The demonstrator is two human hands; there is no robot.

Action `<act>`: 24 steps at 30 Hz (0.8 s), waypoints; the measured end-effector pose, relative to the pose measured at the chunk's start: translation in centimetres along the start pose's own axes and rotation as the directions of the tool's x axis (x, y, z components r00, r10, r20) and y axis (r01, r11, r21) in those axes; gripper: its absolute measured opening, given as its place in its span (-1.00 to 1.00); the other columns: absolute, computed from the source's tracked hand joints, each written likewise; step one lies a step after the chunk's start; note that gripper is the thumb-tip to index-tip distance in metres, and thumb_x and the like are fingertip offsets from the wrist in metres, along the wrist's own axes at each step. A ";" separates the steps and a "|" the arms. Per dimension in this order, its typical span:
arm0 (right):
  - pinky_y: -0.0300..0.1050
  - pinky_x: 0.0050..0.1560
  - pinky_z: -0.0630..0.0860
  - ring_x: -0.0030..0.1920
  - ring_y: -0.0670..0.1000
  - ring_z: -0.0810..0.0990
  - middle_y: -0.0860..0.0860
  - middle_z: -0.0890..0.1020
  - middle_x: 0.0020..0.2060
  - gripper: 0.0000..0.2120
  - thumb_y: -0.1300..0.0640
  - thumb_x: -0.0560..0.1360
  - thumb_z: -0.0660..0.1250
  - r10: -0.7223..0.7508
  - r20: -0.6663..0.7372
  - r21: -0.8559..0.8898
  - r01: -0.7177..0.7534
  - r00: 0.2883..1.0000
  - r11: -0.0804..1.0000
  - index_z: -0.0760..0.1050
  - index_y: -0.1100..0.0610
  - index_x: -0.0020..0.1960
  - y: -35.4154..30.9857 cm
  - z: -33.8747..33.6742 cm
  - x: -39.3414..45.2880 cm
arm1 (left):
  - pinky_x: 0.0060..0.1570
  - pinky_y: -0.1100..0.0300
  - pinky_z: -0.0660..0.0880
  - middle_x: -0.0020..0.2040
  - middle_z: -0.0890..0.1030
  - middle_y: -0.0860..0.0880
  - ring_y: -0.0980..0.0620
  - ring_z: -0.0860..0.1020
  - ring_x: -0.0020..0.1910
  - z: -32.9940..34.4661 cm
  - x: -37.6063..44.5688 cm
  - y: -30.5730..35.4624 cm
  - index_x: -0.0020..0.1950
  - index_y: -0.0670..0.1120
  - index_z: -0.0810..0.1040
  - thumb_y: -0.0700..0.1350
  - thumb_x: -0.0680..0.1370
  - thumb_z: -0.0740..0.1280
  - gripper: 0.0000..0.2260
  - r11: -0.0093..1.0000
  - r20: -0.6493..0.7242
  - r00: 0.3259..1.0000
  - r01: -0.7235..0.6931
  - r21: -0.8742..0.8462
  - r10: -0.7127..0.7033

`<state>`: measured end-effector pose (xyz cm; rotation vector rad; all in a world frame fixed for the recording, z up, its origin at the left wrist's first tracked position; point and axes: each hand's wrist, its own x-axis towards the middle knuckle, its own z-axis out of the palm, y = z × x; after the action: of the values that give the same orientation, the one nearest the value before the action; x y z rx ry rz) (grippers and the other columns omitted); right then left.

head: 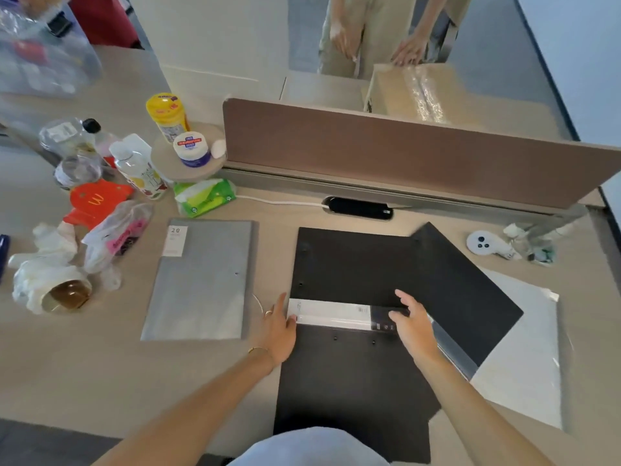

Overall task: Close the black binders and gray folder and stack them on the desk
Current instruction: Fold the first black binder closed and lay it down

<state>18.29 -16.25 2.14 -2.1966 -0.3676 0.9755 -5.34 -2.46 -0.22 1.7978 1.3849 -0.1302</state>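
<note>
Cluttered desk [100,371]: both hands, left hand [278,331] and right hand [414,326], rest open-fingered, gripping nothing, on the open black binder [353,264], gray folder [205,280] lying closed to its left.

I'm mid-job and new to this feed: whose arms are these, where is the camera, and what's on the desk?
No machine here: a person's bare arms, filmed by a wide camera on their head, looking down. The left hand and right hand rest on the white spine label of a black binder lying open on the desk. Nothing is lifted. A second black binder lies partly under it, at an angle. The gray folder lies closed on the left. Bottles and bags clutter the far left.
</note>
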 end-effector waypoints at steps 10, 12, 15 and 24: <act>0.01 0.41 0.31 0.46 0.07 0.36 0.01 0.40 0.47 -0.45 0.21 0.51 0.24 0.121 0.043 -0.024 -0.120 0.992 0.992 0.31 0.00 0.49 3.7 -4.1 0.9 | 0.40 -0.06 0.39 0.47 0.43 -0.11 -0.18 0.47 0.38 1.8 -1.6 3.5 0.60 0.09 0.13 -0.03 0.69 0.12 -0.54 0.981 -0.004 0.990 0.139 -0.133 -0.141; 0.02 0.44 0.30 0.46 0.06 0.35 0.02 0.40 0.47 -0.46 0.21 0.51 0.25 0.111 0.052 0.007 -0.111 0.993 0.994 0.33 0.01 0.48 3.4 -4.6 0.8 | 0.38 -0.06 0.41 0.45 0.43 -0.09 -0.16 0.47 0.38 1.5 -2.2 4.2 0.59 0.09 0.13 -0.02 0.69 0.13 -0.54 0.979 -0.014 0.990 0.134 -0.156 -0.137; 0.06 0.45 0.31 0.43 0.07 0.40 0.04 0.44 0.43 -0.48 0.25 0.51 0.25 0.092 0.031 0.074 -0.094 0.995 0.993 0.37 0.05 0.46 2.7 -5.4 0.6 | 0.39 -0.09 0.41 0.46 0.43 -0.06 -0.15 0.47 0.39 0.9 -3.2 5.1 0.59 0.11 0.14 -0.01 0.69 0.14 -0.54 0.975 -0.043 0.992 0.108 -0.194 -0.119; 0.05 0.18 0.56 0.12 0.08 0.62 0.07 0.64 0.15 -0.71 0.27 0.59 0.22 0.120 0.043 0.449 -0.126 0.992 0.885 0.64 0.06 0.16 0.3 -8.0 0.7 | 0.30 0.03 0.50 0.42 0.45 -0.03 0.00 0.52 0.20 -1.2 -5.8 7.1 0.57 0.15 0.20 0.00 0.69 0.13 -0.57 0.975 -0.266 0.964 -0.055 -0.216 -0.005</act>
<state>24.61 -20.00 5.34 -1.8022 0.0016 1.0260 -2.08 -6.23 7.59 1.6874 1.4960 0.2796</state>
